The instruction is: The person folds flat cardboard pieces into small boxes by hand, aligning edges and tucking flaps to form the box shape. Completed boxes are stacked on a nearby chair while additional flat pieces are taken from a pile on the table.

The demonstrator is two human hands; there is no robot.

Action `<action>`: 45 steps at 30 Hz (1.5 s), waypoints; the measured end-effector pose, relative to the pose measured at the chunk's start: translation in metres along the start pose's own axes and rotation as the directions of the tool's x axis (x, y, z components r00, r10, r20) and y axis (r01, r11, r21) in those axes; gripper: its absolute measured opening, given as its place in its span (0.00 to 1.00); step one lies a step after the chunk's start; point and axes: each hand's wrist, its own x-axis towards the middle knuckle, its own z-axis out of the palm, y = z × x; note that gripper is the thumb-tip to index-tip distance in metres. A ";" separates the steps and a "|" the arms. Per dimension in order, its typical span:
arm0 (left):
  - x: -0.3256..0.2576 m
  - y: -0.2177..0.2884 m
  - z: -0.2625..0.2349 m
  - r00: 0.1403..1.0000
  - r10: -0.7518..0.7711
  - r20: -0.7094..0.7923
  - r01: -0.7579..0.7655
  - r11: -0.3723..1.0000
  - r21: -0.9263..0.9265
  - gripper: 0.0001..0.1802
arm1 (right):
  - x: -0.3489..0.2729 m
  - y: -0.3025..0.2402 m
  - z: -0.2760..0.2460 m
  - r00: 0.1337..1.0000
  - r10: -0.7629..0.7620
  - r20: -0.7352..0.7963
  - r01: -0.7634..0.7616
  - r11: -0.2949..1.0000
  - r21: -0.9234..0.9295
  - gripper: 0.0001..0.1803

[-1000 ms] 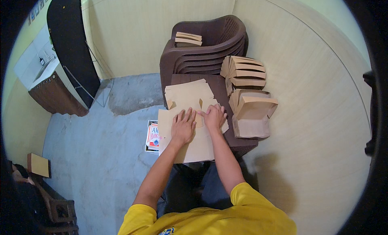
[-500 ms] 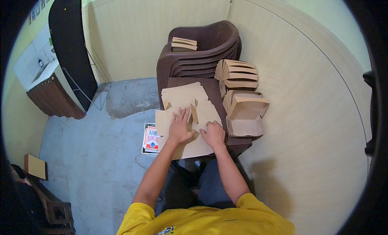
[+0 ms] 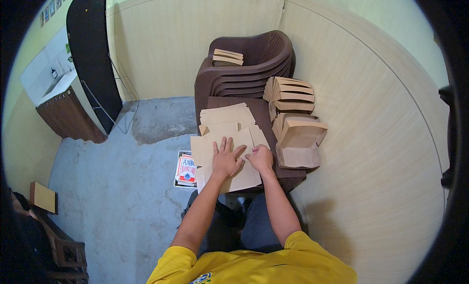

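Observation:
A flat brown cardboard box blank (image 3: 202,149) with cut flaps lies spread on a brown plastic table (image 3: 259,105) in front of me. My left hand (image 3: 227,162) rests on its middle, palm down and fingers spread. Close beside it, my right hand (image 3: 260,159) has its fingers curled, with thumb and fingertips at a fold near the blank's right side. They seem to pinch the flap there, though the fingertips are partly hidden. A small flap stands up a little at the blank's left edge.
Folded cardboard boxes (image 3: 295,96) and an open box (image 3: 300,152) sit along the right side. Stacked brown chairs (image 3: 244,76) stand behind, holding more boxes (image 3: 228,57). A container of printed cards (image 3: 185,169) is at lower left. A person (image 3: 29,225) shows at far left.
The middle flaps that stood upright now lie lower against the blank. My left hand has shifted right and slightly down across the cardboard; my right hand has curled in at the fold.

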 end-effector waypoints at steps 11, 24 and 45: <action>0.009 -0.021 0.009 0.998 -0.053 -0.022 0.045 0.960 -0.277 0.28 | -0.006 0.016 0.025 0.910 -0.415 -0.025 0.410 0.886 0.218 0.11; 0.005 -0.017 0.010 0.999 0.003 -0.051 -0.012 0.984 -0.177 0.21 | 0.023 0.008 0.032 0.905 -0.312 -0.289 0.300 0.950 -0.085 0.24; 0.028 -0.021 0.014 1.000 -0.015 0.026 0.019 0.992 -0.129 0.28 | 0.011 0.010 0.005 1.000 -0.020 -0.022 0.022 0.993 0.118 0.24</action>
